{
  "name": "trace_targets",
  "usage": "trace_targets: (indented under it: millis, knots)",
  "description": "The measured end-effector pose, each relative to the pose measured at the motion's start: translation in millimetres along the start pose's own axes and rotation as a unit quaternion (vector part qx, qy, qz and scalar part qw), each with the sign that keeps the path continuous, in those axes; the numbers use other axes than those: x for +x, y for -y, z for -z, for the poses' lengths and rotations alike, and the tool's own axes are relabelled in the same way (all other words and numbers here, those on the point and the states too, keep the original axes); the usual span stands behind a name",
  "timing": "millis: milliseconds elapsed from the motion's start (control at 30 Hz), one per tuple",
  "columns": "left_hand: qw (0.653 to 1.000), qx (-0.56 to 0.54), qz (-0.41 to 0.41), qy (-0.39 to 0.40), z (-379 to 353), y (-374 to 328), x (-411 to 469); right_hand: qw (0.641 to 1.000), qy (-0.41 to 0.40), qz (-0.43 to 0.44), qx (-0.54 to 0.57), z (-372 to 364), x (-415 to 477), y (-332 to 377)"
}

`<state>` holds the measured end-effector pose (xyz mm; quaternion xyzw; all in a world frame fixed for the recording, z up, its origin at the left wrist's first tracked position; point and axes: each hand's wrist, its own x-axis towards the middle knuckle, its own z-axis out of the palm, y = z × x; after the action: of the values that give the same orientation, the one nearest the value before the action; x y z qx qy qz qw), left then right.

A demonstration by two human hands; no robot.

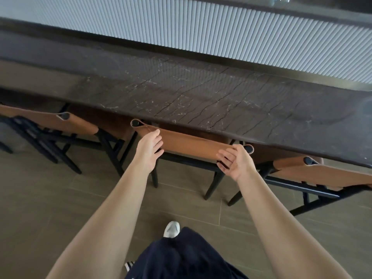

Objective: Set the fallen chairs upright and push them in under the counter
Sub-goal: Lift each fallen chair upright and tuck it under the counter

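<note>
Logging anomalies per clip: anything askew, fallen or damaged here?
Nothing stands out: the left chair, middle chair and right chair all stand upright at the counter; the left hand and right hand grip the middle chair's backrest.

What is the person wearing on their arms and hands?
Nothing at all! The left arm and right arm are bare, with no sleeves showing. The left hand and right hand have no gloves, and I can see no rings or watch. Lower down are dark navy clothes and a pale grey shoe.
</note>
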<state>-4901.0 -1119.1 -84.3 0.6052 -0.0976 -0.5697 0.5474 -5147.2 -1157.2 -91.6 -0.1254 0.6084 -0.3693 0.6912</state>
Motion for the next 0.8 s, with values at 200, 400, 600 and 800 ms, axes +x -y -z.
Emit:
trace_targets:
  millis: [200,400,600,800]
  knots:
    - [0.998,-0.025,-0.044,-0.025,32.3,16.9,-47.5,0.996,0.031,0.039,-0.068,2.7,-31.4,-19.0]
    - [0.993,-0.051,-0.084,-0.068,81.8,14.3,-76.2,0.987,0.089,0.058,-0.121,-23.7,-51.6,-43.9]
    - [0.984,-0.074,-0.142,-0.077,138.1,4.0,-83.9,0.978,0.121,0.066,-0.154,-71.7,-63.9,-71.5]
    - [0.981,-0.083,-0.156,-0.079,209.2,-21.0,-81.1,0.976,0.148,0.059,-0.151,-140.5,-73.7,-107.0]
